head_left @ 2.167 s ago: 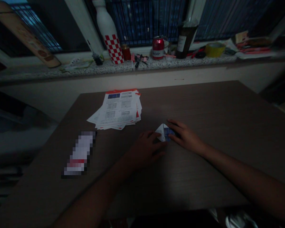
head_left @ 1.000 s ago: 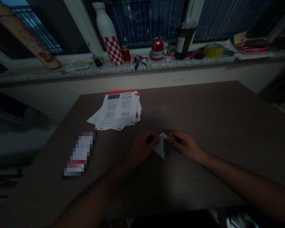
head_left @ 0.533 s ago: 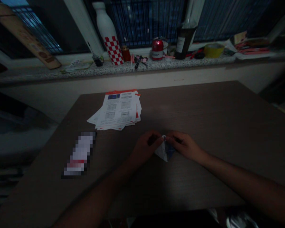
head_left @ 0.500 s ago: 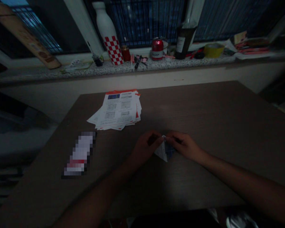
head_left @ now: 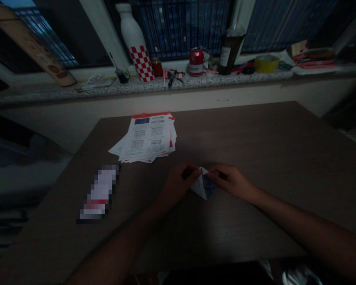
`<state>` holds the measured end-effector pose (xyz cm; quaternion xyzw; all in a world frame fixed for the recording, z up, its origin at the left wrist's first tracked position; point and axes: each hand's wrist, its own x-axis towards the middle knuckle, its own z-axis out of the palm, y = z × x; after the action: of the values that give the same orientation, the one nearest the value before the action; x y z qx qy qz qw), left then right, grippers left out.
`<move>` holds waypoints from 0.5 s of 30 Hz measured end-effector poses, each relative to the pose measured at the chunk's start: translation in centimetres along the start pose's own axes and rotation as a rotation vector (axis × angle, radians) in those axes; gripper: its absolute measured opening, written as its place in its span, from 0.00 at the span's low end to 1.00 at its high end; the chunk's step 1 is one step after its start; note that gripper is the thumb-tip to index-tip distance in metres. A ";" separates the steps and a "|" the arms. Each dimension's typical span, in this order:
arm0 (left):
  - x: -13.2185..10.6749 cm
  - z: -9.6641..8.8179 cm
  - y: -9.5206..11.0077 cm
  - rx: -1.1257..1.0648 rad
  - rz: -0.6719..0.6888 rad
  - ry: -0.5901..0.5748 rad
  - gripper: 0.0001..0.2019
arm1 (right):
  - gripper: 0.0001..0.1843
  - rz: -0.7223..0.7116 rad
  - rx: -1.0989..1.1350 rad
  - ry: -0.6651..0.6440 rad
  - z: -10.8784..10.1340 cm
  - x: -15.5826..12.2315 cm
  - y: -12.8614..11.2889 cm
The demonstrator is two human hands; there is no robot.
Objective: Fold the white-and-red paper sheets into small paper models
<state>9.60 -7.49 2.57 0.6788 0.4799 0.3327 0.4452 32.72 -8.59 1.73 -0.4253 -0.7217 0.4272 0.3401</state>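
The small folded white-and-dark-blue printed paper [head_left: 204, 187] is partly hidden: fingers cover its upper side edges, and in the dim light its fine print and inner folds are hard to make out. It looks like a kite-shaped packet, pale on the left half and blue with thin light lines on the right, a dark seam between them and a white flap at the top. Its sharp corner points toward the person, the seam slanting slightly right at its near end; with the side corners covered, I cannot tell which axis is longer. It sits between both hands over the dark brown wood-grain table [head_left: 249, 138]. The bare left hand [head_left: 178, 183] pinches its upper left with thumb and curled forefinger; the bare right hand [head_left: 231, 180] pinches its upper right likewise. Farther left lie a fanned stack of white printed sheets with orange edges [head_left: 150, 138] and a dark-framed phone [head_left: 100, 192], its screen blurred into blocks.
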 end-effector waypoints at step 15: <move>0.1 -0.1 0.0 -0.050 -0.002 0.038 0.14 | 0.17 -0.010 -0.003 0.131 -0.4 0.1 0.0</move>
<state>9.58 -7.42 2.60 0.6605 0.4806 0.3571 0.4530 33.00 -8.36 1.89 -0.4494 -0.7006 0.3957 0.3882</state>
